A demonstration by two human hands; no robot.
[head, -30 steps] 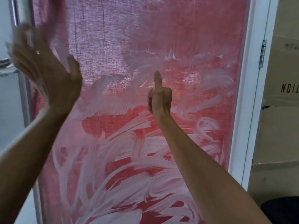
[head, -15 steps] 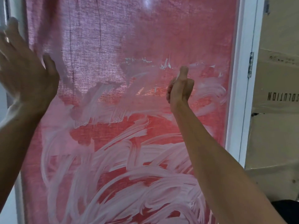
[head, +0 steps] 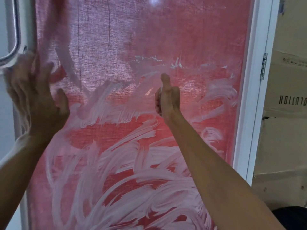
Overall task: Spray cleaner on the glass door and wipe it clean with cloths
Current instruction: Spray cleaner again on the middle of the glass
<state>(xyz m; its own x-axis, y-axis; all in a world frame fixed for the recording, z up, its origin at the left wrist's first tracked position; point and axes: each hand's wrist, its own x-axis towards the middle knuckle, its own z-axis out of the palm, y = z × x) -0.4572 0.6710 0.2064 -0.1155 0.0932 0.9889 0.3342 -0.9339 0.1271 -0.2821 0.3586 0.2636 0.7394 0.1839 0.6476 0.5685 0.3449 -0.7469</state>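
- Two hands against glass door (head: 149, 39): left hand (head: 38, 103) blurred, fingers spread, holding nothing.
- Right hand (head: 167, 98) mid-door, grip unclear.
- Likely streaks if white cleaner smears (head: 132, 171) dry.

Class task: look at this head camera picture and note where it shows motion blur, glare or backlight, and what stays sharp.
Head view: the left hand is smeared by motion blur, fingers indistinct; the right hand is sharper. Light glows through the red cloth behind the glass, with a small glare spot at the top edge. The foam smears read crisply.
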